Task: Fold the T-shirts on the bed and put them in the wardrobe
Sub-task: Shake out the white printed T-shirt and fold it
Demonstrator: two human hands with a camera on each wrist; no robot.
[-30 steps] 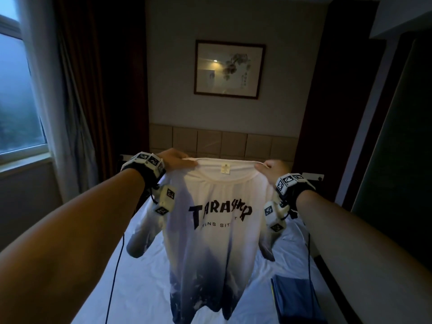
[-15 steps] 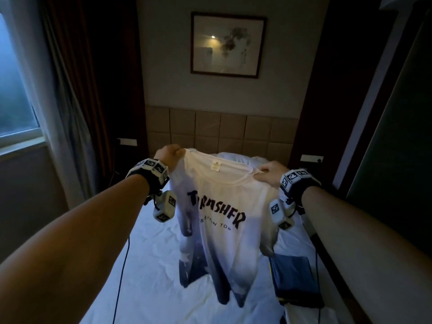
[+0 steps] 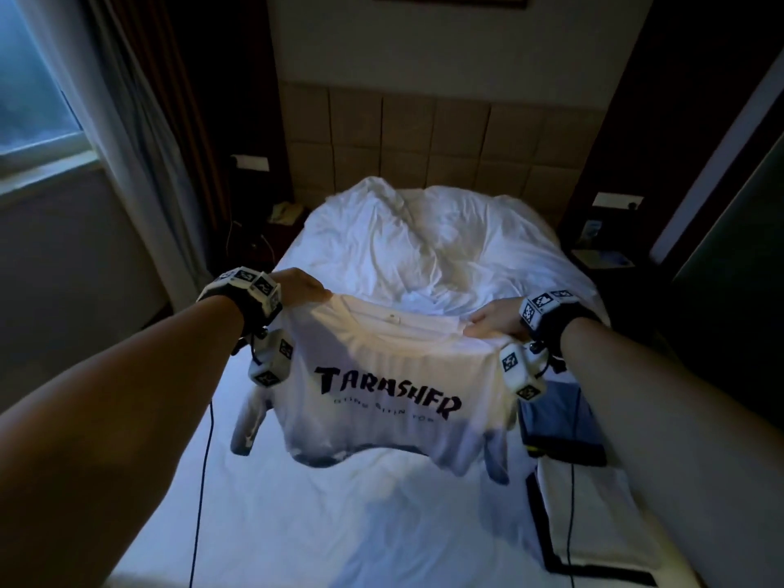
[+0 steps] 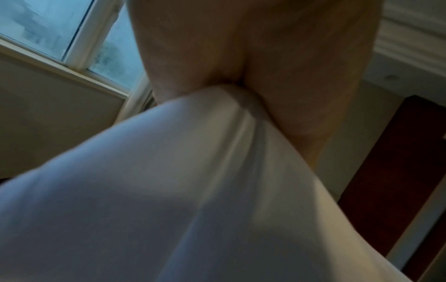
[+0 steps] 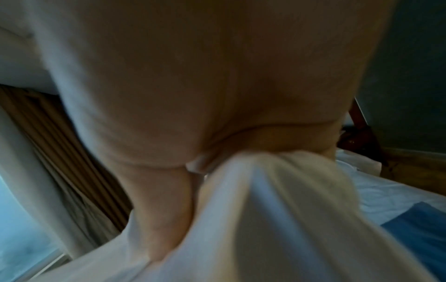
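Observation:
A white T-shirt (image 3: 382, 367) with black lettering and a dark-fading hem hangs spread in the air over the bed (image 3: 297, 524). My left hand (image 3: 303, 286) grips its left shoulder, and my right hand (image 3: 492, 322) grips its right shoulder. The print faces me and the sleeves dangle below. In the left wrist view the white fabric (image 4: 193, 190) bunches into my left hand (image 4: 241, 57). In the right wrist view my right hand (image 5: 193, 95) pinches the cloth (image 5: 277, 190).
A folded dark blue garment (image 3: 560, 422) lies at the bed's right edge, with a white folded item with black trim (image 3: 594, 519) nearer me. A crumpled white duvet (image 3: 424, 239) lies by the padded headboard (image 3: 424, 133). Curtains and a window (image 3: 38, 91) stand left.
My hands have lowered the shirt toward the bed and spread it flat again after it twisted. My view has tipped down, showing more of the bed.

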